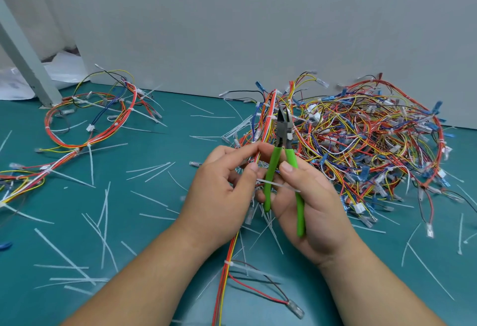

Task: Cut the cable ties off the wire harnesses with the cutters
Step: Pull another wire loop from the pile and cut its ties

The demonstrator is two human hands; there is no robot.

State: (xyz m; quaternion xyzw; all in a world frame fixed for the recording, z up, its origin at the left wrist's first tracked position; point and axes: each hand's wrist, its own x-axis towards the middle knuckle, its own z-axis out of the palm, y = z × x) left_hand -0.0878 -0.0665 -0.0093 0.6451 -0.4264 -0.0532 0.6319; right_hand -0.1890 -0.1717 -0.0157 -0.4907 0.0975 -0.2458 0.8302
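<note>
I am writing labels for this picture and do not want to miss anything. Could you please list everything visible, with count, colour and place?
cutters: one, green handles, upright in the right hand
held harness: one, mostly red and yellow wires, pinched in the left hand
harness pile: one tangled heap, red, yellow, blue, on the right by the wall
loose harnesses: a few, mostly red, looped on the left
cut ties: many, white, scattered over the mat
tie: one, white, across the handles between the hands
mat: one, teal, under everything
wall: grey, behind
post: one, grey, slanted, far left
bag: white, behind the post
left hand: one, centre
right hand: one, centre right
</note>
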